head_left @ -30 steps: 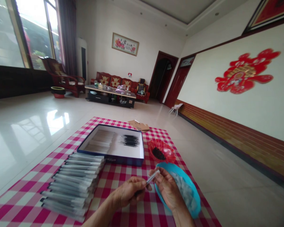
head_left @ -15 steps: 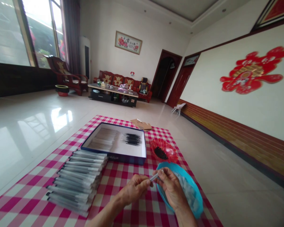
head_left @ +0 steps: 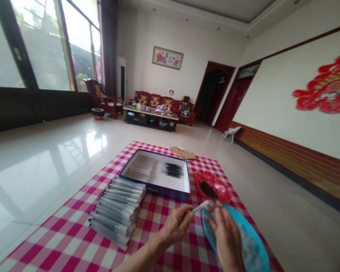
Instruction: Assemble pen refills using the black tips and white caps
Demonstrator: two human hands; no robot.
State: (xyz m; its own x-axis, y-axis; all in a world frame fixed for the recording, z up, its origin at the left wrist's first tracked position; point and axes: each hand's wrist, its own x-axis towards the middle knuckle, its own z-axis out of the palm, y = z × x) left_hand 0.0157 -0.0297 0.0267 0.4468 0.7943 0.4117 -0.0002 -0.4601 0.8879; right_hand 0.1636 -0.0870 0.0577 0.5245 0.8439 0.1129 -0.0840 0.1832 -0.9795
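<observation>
My left hand [head_left: 178,223] is closed around one end of a slim, pale pen [head_left: 200,207], which points up to the right. My right hand [head_left: 225,230] is beside the pen's far end with its fingers stretched out; I cannot tell whether a fingertip touches it. Under my right hand is a blue basin [head_left: 262,241] with pale, translucent small pieces in it, too blurred to name. Left of my hands lies a stacked pile of similar pens [head_left: 117,209] with dark ends.
Behind the pile stands a shallow box [head_left: 167,192] with thin clear rods and black slender pieces. A red petal-edged bowl [head_left: 222,189] holds small dark bits. Flattened cardboard [head_left: 184,153] lies at the back of the checked tablecloth [head_left: 82,223].
My right hand has loosened from the pen and its fingers have straightened. My left hand keeps hold of the pen. The camera has turned left, shifting the scene rightward.
</observation>
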